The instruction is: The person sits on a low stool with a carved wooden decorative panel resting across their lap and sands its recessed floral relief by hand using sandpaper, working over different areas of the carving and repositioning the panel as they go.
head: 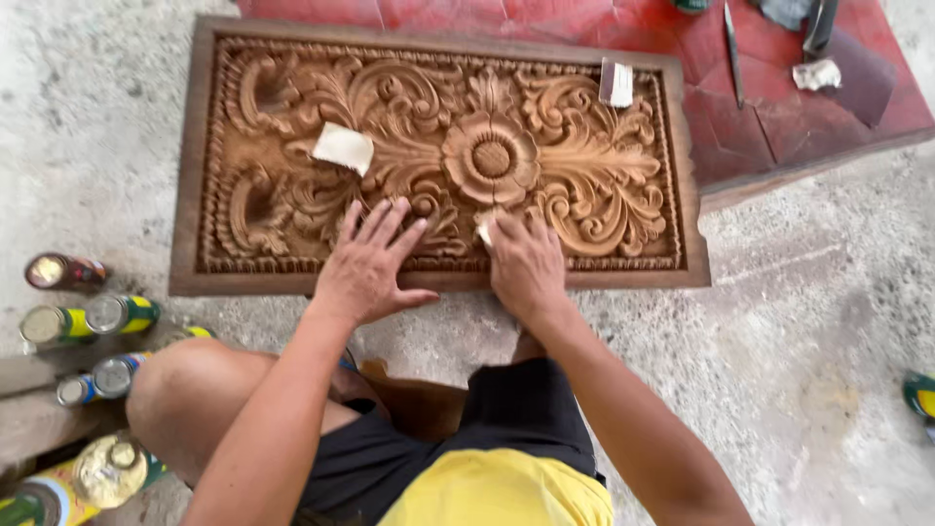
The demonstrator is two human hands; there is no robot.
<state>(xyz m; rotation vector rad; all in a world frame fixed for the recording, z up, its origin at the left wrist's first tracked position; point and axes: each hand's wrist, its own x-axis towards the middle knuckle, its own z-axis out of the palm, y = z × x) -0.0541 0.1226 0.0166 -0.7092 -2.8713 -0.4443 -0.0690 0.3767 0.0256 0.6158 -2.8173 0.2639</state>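
Brace the carved wooden panel with your left hand, fingers spread and palm flat on the lower border. Your right hand lies just beside it, fingers curled and pressing a small piece of sandpaper into the relief below the central flower. Judging by the deep relief, short strokes along the scroll lines, with light pressure on raised edges, will serve best (thin petals chip easily). Spare sandpaper pieces rest beyond your fingertips. The panel lies on the concrete floor.
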